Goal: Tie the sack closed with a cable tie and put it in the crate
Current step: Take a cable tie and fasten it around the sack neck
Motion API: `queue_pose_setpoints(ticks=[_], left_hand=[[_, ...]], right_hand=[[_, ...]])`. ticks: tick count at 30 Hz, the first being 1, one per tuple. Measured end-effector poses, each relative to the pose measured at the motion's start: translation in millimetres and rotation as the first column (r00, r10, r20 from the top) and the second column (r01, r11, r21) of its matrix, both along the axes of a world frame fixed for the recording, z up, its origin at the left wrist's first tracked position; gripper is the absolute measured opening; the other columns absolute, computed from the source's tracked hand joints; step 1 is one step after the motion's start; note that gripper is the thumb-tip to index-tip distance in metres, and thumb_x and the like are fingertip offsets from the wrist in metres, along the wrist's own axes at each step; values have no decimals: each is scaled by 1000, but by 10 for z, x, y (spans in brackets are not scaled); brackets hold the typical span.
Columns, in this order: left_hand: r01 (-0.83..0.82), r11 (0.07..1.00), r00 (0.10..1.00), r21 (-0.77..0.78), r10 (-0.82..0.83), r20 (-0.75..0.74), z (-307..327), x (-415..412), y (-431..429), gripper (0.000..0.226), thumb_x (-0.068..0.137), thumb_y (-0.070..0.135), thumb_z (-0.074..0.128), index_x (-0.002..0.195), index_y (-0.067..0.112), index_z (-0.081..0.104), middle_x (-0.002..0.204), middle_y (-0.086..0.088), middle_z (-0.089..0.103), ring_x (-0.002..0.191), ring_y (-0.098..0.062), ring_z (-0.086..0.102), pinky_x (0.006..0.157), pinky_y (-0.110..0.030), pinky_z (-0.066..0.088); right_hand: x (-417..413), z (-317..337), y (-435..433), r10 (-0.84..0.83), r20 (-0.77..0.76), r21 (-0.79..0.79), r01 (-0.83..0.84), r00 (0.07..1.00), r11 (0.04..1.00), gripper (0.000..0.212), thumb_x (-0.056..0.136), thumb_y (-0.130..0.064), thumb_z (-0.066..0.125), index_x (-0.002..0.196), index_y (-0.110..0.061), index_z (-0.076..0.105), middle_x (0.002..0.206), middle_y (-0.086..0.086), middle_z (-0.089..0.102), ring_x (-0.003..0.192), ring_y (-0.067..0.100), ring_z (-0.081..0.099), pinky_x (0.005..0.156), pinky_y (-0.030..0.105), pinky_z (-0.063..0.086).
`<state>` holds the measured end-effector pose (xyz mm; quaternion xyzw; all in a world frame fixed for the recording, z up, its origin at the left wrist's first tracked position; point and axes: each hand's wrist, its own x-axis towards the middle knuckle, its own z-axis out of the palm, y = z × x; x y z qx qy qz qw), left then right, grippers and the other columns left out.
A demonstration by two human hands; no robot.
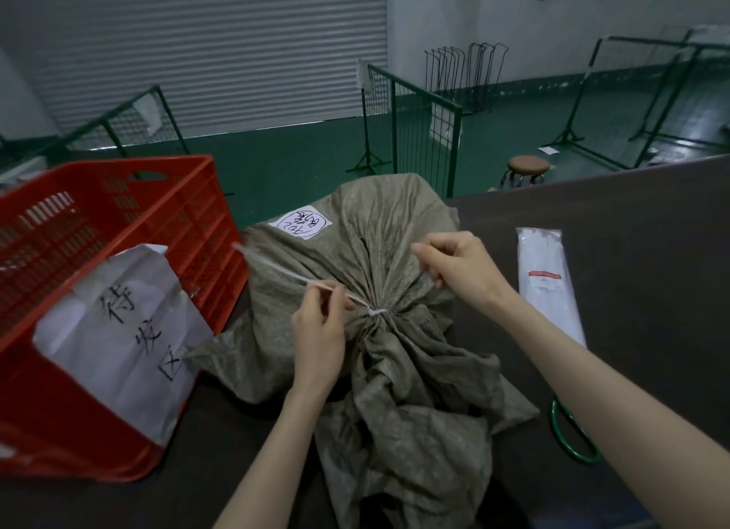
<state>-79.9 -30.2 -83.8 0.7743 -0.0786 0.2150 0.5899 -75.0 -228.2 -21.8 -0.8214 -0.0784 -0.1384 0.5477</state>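
We find the left hand (316, 327) pinching the cable tie (284, 271) tail, the right hand (458, 263) gripping the sack (355, 260) cloth. Cinching appears underway; next, we judge, comes lifting it into the crate (118, 196).

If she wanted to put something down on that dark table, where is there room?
Bare tabletop lies right of the cable tie packet, and a strip between packet and sack. Crowded: sack centre, red crate left, green scissors beneath her right arm.
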Motion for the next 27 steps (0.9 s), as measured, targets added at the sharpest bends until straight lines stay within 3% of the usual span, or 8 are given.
queue_pose_setpoints(ticks=[3,8,12,15,17,22,27], left_hand=[[-43,981,998,-189,34,-49,-36,-32,121,14,96,9,48,88,14,59,68,3,62,59,4,54,58,-13,41],[-129,955,990,-266,108,-90,-150,-49,409,22,97,13,46,85,20,63,71,0,68,63,-6,58,59,-15,45],[-174,921,978,-348,120,-172,-211,-95,544,23,98,14,45,88,12,66,68,9,73,62,-3,61,62,-13,49],[-200,855,964,-479,84,-253,-246,-124,559,22,98,13,44,91,6,65,67,7,74,62,-3,66,63,-13,52],[-212,787,953,-579,36,-300,-268,-150,569,23,98,12,44,88,8,64,68,4,74,66,-5,69,67,-16,55],[-260,667,923,-699,-40,-382,-339,-209,581,23,98,11,44,87,10,64,72,0,73,73,-10,69,69,-20,55],[-293,621,903,-727,-70,-423,-380,-218,501,22,99,13,42,90,7,62,81,-5,71,75,-10,70,68,-20,55]], right_hand=[[-59,-223,-3,-18,-58,7,18,998,1000,38,90,-19,59,58,1,53,46,-6,49,44,11,46,49,22,39],[-155,-536,-3,-37,-160,51,46,986,998,27,87,-15,60,61,-17,55,49,-1,55,43,12,47,50,27,41],[-259,-703,-39,-89,-192,6,92,977,996,18,86,-12,61,68,-15,58,51,0,59,43,11,49,49,23,42],[-315,-840,-117,-172,-197,-17,172,965,985,16,85,-7,60,70,-15,59,46,-5,57,41,4,48,48,19,41],[-347,-961,-205,-241,-206,-24,242,948,970,17,85,-7,59,71,-17,59,52,-3,59,43,3,48,54,24,43],[-471,-1281,-485,-404,-235,-35,408,884,912,22,85,-6,58,73,-24,59,66,7,62,62,20,55,65,35,45],[-656,-1534,-717,-529,-254,-79,528,809,845,14,85,2,54,82,-11,58,76,11,60,74,27,56,70,35,44]])
